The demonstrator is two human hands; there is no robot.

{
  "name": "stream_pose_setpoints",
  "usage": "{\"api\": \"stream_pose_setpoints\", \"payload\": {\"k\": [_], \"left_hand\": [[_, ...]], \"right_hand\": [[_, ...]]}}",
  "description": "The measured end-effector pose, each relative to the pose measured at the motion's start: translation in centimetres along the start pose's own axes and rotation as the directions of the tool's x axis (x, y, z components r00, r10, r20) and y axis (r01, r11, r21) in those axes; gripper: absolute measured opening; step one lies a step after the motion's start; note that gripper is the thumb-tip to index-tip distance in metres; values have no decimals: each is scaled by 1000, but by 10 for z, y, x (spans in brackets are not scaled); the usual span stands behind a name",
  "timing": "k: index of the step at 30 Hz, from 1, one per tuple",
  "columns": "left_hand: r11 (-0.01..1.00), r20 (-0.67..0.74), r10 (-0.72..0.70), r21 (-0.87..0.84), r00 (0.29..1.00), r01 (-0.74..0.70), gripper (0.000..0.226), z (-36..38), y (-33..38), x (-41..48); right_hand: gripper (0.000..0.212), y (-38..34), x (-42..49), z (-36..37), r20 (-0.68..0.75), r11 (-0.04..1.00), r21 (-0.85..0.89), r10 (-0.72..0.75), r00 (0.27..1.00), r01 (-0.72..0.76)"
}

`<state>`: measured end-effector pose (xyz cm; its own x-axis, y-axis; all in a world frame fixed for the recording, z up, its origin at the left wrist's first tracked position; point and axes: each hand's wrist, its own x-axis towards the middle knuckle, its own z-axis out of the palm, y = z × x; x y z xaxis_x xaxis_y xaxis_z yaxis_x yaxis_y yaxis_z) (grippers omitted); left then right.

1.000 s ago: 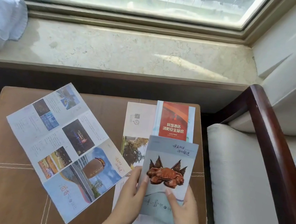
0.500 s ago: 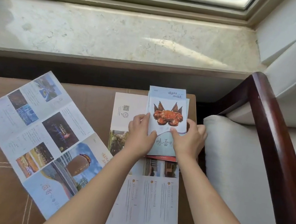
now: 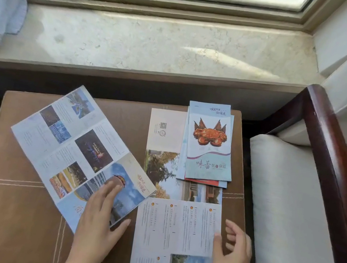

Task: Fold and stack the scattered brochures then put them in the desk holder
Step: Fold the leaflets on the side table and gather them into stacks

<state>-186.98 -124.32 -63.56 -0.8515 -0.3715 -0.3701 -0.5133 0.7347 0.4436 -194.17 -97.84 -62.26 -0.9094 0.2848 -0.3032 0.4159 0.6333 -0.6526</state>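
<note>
Step in hand: folding. Two brochures lie open on the table (image 3: 8, 219), so I judge stacking about half done and the holder step not begun.
Folded stack (image 3: 208, 145): crab cover on top, a red-edged one showing beneath it, at the table's far right corner, resting on the far end of the long brochure.
Tilted brochure (image 3: 76, 143): fully open, face up, at an angle on the table's left half; its near corner touches or just overlaps the long sheet.
Long brochure (image 3: 176, 226): unfolded, running from the far edge toward me and out of the bottom of the view.
Left hand (image 3: 102, 206): flat, fingers straight, pressing on the near end of the tilted brochure; it grips nothing.
Right hand (image 3: 234, 246): fingers loosely curled at the long brochure's right edge, thumb on the paper; no pinch visible.
Desk holder: not in view.
Next move, my judgement: draw the tilted brochure square to me, lift one end, fold along its printed creases.
Caution: creases must close flat or the stack will slide.
</note>
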Motion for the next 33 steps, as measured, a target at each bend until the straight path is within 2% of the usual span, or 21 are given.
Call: {"api": "stream_pose_setpoints", "payload": {"k": [2,5,8,10,13,17,19,23,27,28,30,32,33], "left_hand": [[995,-25,-60,81,998,62,82,-7,-29,-3],[983,-144,-127,112,981,144,90,-21,-58,22],[977,-106,-161,121,981,173,108,-33,-73,55],[973,-94,-160,152,983,173,106,-33,-75,61],[966,-158,-158,181,975,186,86,-30,-74,52],[985,-286,-91,116,954,129,39,-29,-76,33],[990,-327,-48,112,944,89,22,-36,-76,25],[995,-357,-35,73,934,65,16,-57,-67,23],[999,-369,-10,42,929,27,9,-91,-53,39],[999,-337,25,41,941,-12,8,-101,-47,43],[996,-228,82,2,970,-84,17,-120,-34,46],[983,-131,137,-105,982,-152,19,-134,-20,39],[971,-88,155,-171,984,-168,17,-139,-13,35]], "right_hand": [[34,9,-26,4,44,1000,-15,-8,999,9],[43,4,-47,24,144,998,39,-63,988,58],[47,-16,-57,51,207,994,101,-56,977,36],[46,-32,-60,65,266,992,122,-43,963,11],[38,-54,-63,79,333,991,136,-52,942,7],[31,-76,-59,86,358,986,164,-51,932,-9],[29,-82,-56,87,343,984,180,-58,937,-5],[29,-89,-53,90,347,980,196,-29,938,-43],[19,-105,-51,101,499,958,246,3,867,-145],[22,-112,-51,103,554,942,280,1,833,-188],[52,-124,-51,106,634,902,345,-19,773,-261],[78,-135,-53,107,674,849,415,-46,738,-326],[82,-139,-53,106,694,797,469,-66,717,-380]]}}
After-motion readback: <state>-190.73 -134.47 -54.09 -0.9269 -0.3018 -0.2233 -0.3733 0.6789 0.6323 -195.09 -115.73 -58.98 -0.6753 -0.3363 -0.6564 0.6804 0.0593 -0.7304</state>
